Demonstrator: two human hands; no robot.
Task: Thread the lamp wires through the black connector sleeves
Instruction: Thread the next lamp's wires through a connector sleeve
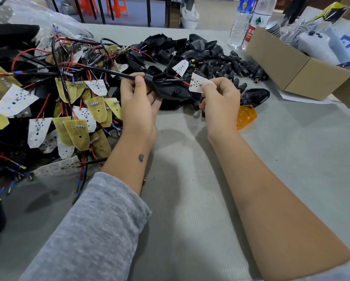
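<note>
The black wire [117, 73] runs into the black sleeve [149, 78] above the table [190, 199]. Our left hand [138, 102] pinches them, and our right hand [220, 102] pinches the white board [196, 83]. We should pull slowly and keep the wire straight.

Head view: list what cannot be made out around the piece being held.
- Black housing: its underside is hidden by the left hand.
- Black cable: whether it runs right through the housing's neck cannot be seen; the left thumb covers the entry.
- LED board: its right edge is hidden by the right hand.
- Water bottle: its top is cut off by the upper edge.
</note>
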